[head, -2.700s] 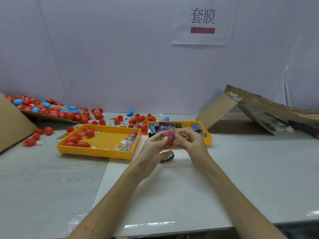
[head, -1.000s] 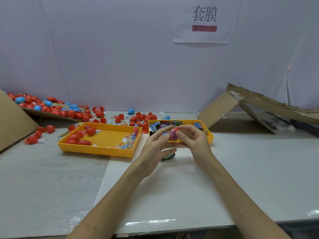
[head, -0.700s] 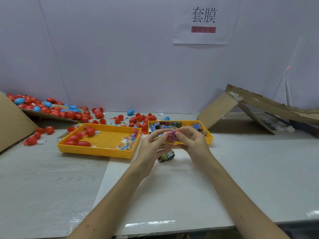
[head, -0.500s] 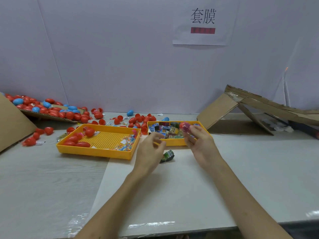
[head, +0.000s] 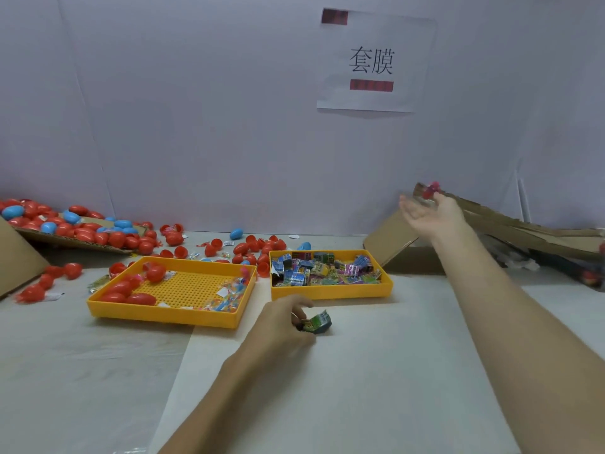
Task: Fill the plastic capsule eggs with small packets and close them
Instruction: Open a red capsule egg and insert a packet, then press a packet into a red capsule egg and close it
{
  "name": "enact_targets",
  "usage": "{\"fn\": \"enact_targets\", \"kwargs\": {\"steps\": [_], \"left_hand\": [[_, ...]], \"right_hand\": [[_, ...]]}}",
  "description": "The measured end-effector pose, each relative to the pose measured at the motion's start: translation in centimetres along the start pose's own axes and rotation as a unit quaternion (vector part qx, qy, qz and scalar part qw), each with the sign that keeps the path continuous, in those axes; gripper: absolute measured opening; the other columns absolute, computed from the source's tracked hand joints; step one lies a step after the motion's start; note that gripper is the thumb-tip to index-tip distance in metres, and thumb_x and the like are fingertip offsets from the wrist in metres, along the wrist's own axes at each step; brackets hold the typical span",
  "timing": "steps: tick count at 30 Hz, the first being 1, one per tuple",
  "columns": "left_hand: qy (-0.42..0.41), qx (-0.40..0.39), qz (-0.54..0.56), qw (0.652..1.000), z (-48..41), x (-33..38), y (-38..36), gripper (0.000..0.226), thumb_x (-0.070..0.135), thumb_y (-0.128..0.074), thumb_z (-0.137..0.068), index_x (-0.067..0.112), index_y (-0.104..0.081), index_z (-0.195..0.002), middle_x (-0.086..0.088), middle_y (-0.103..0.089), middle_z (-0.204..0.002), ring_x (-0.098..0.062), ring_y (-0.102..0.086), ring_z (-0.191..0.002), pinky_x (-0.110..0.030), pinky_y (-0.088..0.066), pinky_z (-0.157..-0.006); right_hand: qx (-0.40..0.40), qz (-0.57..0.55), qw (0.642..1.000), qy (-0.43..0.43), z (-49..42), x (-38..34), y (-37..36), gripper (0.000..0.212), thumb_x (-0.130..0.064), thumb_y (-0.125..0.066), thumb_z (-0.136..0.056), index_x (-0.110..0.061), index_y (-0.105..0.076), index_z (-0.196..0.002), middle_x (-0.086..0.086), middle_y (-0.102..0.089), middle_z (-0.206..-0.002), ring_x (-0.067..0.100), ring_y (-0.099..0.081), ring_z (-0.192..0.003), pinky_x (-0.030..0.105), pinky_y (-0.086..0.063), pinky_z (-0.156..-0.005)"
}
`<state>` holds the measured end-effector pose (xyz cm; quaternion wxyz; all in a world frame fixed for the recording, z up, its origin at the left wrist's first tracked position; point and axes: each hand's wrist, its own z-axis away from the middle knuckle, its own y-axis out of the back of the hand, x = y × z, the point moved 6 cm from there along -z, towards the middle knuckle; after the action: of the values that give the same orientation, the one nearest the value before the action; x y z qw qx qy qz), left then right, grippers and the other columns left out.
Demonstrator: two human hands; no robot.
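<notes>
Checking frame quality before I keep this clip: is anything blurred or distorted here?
Head view: the right hand and the red egg at its fingertips are motion-smeared; the left hand, gripping the packet, looks fairly sharp; wide-angle distortion bends the wall seam; lighting is even.

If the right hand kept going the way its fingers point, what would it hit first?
Probably the blurred red capsule egg at the fingertips of the right hand, then the cardboard behind; depth is unclear.
</notes>
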<state>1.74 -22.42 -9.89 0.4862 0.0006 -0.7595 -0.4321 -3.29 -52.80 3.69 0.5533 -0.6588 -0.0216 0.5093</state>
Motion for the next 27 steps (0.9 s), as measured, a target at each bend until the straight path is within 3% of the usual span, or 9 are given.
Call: {"fn": "enact_targets", "kwargs": {"steps": [2,5,7,9,12,17,23,27], "left_hand": [[-0.006,-0.003,0.011,1.000,-0.1,0.1,0.1,0.054,0.010,-0.084,-0.077,0.028,-0.062,-0.123,0.012,-0.062,-0.095,-0.003,-0.063,-0.081,-0.006,-0.047,-0.059],[-0.015,0.013,0.004,1.000,0.1,0.4,0.1,0.051,0.008,-0.081,-0.081,0.029,-0.061,-0.122,0.014,-0.063,-0.095,-0.004,-0.063,-0.083,-0.008,-0.048,-0.061],[-0.023,0.031,0.001,0.999,0.5,0.4,0.2,0.049,0.009,-0.079,-0.082,0.029,-0.061,-0.123,0.014,-0.063,-0.095,-0.001,-0.063,-0.083,-0.008,-0.046,-0.065],[-0.026,0.047,0.004,0.999,0.6,0.4,0.3,0.050,0.009,-0.078,-0.081,0.029,-0.060,-0.124,0.015,-0.063,-0.092,0.000,-0.063,-0.080,-0.006,-0.045,-0.063],[-0.023,0.057,0.008,0.998,0.5,0.4,0.3,0.051,0.009,-0.079,-0.080,0.029,-0.059,-0.123,0.014,-0.064,-0.088,-0.001,-0.063,-0.080,-0.007,-0.047,-0.063],[-0.010,0.069,0.012,0.998,0.4,0.5,0.3,0.052,0.006,-0.079,-0.079,0.027,-0.058,-0.122,0.008,-0.065,-0.086,-0.006,-0.063,-0.080,-0.012,-0.049,-0.065],[-0.003,0.067,0.011,0.998,0.4,0.7,0.4,0.052,0.006,-0.080,-0.077,0.025,-0.058,-0.121,0.004,-0.067,-0.086,-0.008,-0.065,-0.081,-0.022,-0.056,-0.072],[-0.004,0.072,0.005,0.997,0.3,0.8,0.5,0.051,0.005,-0.080,-0.077,0.024,-0.059,-0.120,0.004,-0.067,-0.084,-0.008,-0.064,-0.079,-0.022,-0.055,-0.070]], "right_hand": [[0.004,0.097,0.995,-0.010,0.6,2.2,1.1,0.026,-0.022,-0.039,-0.107,-0.006,-0.049,-0.125,0.022,-0.061,-0.125,0.030,-0.066,-0.099,0.036,-0.054,-0.077],[-0.059,0.301,0.952,0.016,3.8,7.7,2.0,0.016,-0.017,-0.051,-0.101,-0.006,-0.063,-0.102,0.011,-0.068,-0.086,0.015,-0.062,-0.061,0.025,-0.050,-0.055],[-0.116,0.479,0.869,0.048,6.3,11.4,2.4,0.022,-0.026,-0.061,-0.098,-0.010,-0.068,-0.084,0.007,-0.066,-0.072,0.010,-0.054,-0.048,0.022,-0.044,-0.049],[-0.155,0.609,0.773,0.088,8.3,14.1,3.0,0.030,-0.038,-0.070,-0.092,-0.013,-0.067,-0.075,0.002,-0.064,-0.066,0.010,-0.053,-0.050,0.023,-0.042,-0.049],[-0.166,0.664,0.722,0.106,9.9,16.0,3.6,0.031,-0.039,-0.080,-0.082,-0.014,-0.065,-0.073,0.003,-0.066,-0.068,0.013,-0.058,-0.058,0.027,-0.045,-0.052],[-0.172,0.662,0.719,0.125,10.7,16.4,3.9,0.019,-0.026,-0.082,-0.081,-0.016,-0.069,-0.072,0.001,-0.070,-0.071,0.013,-0.062,-0.066,0.034,-0.054,-0.065],[-0.170,0.650,0.732,0.109,10.2,16.4,4.1,0.019,-0.026,-0.080,-0.084,-0.022,-0.072,-0.068,-0.006,-0.070,-0.064,0.001,-0.059,-0.054,0.017,-0.047,-0.052],[-0.171,0.646,0.736,0.108,10.1,16.4,3.9,0.020,-0.023,-0.077,-0.088,-0.021,-0.072,-0.068,-0.009,-0.068,-0.061,-0.002,-0.059,-0.051,0.015,-0.046,-0.051]]}}
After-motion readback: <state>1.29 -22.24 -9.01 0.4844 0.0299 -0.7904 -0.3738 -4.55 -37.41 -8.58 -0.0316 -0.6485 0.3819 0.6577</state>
